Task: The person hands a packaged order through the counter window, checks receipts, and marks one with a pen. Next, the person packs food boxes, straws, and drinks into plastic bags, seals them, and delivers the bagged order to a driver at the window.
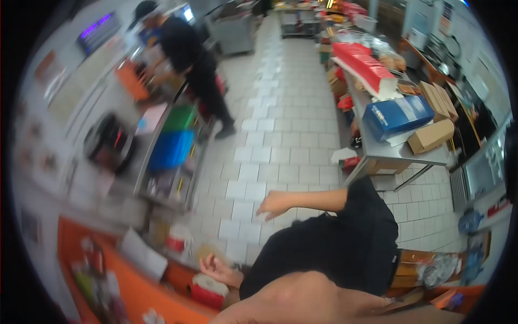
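Note:
My right hand (275, 204) is held out over the tiled floor, its forearm reaching from a black sleeve. Its fingers are loosely bent and apart, and nothing shows in them. Lower and to the left, my left hand (218, 269) is beside the orange counter (137, 294), palm partly up, fingers slightly curled and apart. No held object shows there either. A red and white container (209, 290) stands just below that hand, and a similar one (179, 237) is farther up and left. A pale sheet (141, 254) lies near the counter's edge.
Another person (186, 51) in dark clothes and a cap stands at the left worktable (143, 167). Green (179, 117) and blue (171, 149) trays are there. On the right metal table (372, 148) are a blue box (396, 116), cardboard boxes and red packaging (362, 65).

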Demonstrator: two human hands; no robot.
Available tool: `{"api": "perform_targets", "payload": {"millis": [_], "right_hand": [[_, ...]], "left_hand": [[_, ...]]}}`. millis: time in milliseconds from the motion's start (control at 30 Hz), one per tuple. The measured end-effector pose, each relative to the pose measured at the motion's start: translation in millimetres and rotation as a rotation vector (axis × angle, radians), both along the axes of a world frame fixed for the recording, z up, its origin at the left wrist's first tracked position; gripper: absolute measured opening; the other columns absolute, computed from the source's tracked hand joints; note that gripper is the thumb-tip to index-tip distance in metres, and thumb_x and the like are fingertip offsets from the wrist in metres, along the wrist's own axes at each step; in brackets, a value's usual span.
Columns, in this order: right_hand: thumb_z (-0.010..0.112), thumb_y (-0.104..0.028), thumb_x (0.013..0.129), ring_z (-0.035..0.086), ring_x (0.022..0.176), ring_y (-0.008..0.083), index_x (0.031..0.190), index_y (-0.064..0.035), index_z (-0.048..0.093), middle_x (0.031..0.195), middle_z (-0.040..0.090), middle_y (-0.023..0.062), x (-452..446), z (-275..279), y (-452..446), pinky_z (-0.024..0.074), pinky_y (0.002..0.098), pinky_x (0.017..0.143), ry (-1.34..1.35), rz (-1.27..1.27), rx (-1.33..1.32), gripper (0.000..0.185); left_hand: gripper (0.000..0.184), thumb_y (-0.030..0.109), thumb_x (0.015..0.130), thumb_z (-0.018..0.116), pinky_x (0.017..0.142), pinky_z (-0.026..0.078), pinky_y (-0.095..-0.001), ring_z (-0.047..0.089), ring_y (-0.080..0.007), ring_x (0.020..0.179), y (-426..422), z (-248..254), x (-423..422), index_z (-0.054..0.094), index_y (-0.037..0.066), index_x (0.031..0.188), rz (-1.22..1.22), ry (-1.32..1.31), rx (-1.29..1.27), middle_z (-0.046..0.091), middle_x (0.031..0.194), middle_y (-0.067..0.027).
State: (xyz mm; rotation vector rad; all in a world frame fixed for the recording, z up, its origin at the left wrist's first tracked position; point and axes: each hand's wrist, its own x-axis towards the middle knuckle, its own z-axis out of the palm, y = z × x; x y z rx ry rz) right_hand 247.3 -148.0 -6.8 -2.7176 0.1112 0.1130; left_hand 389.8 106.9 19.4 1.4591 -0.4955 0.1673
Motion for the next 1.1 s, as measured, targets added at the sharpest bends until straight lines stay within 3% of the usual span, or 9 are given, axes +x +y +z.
{"api": "perform_targets", "payload": {"millis": [100,200,367,533,567,667,833,1000,1100], "right_hand": [[0.059,-0.039,0.082,0.06,0.096,0.0286,0.115,-0.0146,0.058,0.105,0.064,0.0071,-77.1,28.5,-145.8,0.0457,0.0432,0.078,-0.006,-0.562,-0.122,0.041],[0.06,-0.039,0.081,0.06,0.096,0.0294,0.115,-0.0137,0.058,0.106,0.064,0.0071,-142.7,15.9,-238.4,0.0464,0.0423,0.079,-0.174,-0.88,-0.116,0.042],[0.058,-0.042,0.083,0.061,0.094,0.0296,0.116,-0.015,0.057,0.101,0.065,0.0076,-191.5,-29.8,-359.3,0.0479,0.0425,0.078,0.009,-0.776,0.287,0.043],[0.057,-0.041,0.084,0.062,0.093,0.0294,0.117,-0.0121,0.057,0.1,0.066,0.0085,-219.3,-47.5,-503.1,0.0482,0.0396,0.08,-0.005,-0.954,0.362,0.044],[0.057,-0.04,0.085,0.062,0.093,0.0296,0.117,-0.0107,0.057,0.1,0.066,0.0092,-225.5,-48.0,-529.9,0.0482,0.0385,0.08,-0.045,-1.025,0.404,0.044],[0.059,-0.031,0.086,0.063,0.094,0.0248,0.117,-0.0073,0.057,0.101,0.066,0.0098,-261.1,-34.9,-611.7,0.0484,0.0352,0.081,-0.243,-1.211,0.488,0.039],[0.06,-0.014,0.086,0.062,0.089,0.0131,0.117,-0.004,0.057,0.098,0.066,0.0079,-368.8,36.3,-726.9,0.0484,0.0274,0.078,-0.557,-1.559,0.508,0.033],[0.058,-0.012,0.087,0.06,0.092,0.0143,0.106,0.0009,0.061,0.096,0.065,0.0072,-464.2,61.9,-838.0,0.0456,0.0278,0.081,-1.297,-2.01,0.394,0.024],[0.056,-0.009,0.087,0.058,0.094,0.0137,0.102,0.0012,0.061,0.094,0.064,0.007,-499.8,52.7,-910.3,0.0438,0.0273,0.083,-1.512,-2.112,0.224,0.019]], "left_hand": [[0.052,0.009,0.085,0.057,0.088,0.04,-0.0355,0.055,-0.0253,0.097,-178.4,10.2,-19.7,0.035,-0.002,0.131,-0.401,-0.037,0.259,0.057,0.105,-0.0151],[0.058,0.009,0.082,0.06,0.087,0.041,-0.0366,0.056,-0.0277,0.097,-303.1,14.7,-33.0,0.033,0.0,0.133,-0.807,-0.169,0.507,0.058,0.109,-0.0164],[0.069,0.014,0.078,0.066,0.084,0.045,-0.0392,0.058,-0.0329,0.098,-469.0,-11.1,-19.8,0.03,0.002,0.137,-1.213,-0.285,0.878,0.058,0.112,-0.0181],[0.076,0.02,0.075,0.069,0.083,0.048,-0.0407,0.059,-0.0361,0.099,-682.5,-65.1,27.2,0.029,0.006,0.138,-1.378,-0.412,1.182,0.058,0.112,-0.0181],[0.079,0.021,0.075,0.069,0.083,0.048,-0.0412,0.058,-0.0363,0.1,-736.3,-87.2,37.7,0.027,0.008,0.14,-1.385,-0.573,1.118,0.059,0.112,-0.017],[0.078,0.022,0.076,0.068,0.08,0.047,-0.0427,0.058,-0.036,0.098,-914.2,-52.4,-3.8,0.026,0.008,0.14,-1.385,-0.82,1.037,0.059,0.113,-0.0155],[0.065,0.017,0.08,0.064,0.082,0.046,-0.0406,0.058,-0.0341,0.097,-1177.9,17.7,-167.5,0.032,0.007,0.136,-1.593,-1.028,0.557,0.059,0.111,-0.0158],[0.053,0.018,0.083,0.064,0.088,0.044,-0.032,0.057,-0.0221,0.103,-1353.2,27.2,-359.5,0.042,0.002,0.129,-2.095,-0.52,0.377,0.06,0.112,-0.0107],[0.042,0.019,0.086,0.062,0.089,0.042,-0.0296,0.055,-0.018,0.105,-1453.4,-5.4,-483.6,0.05,0.001,0.121,-2.128,-0.07,0.438,0.06,0.112,-0.0086]]}}
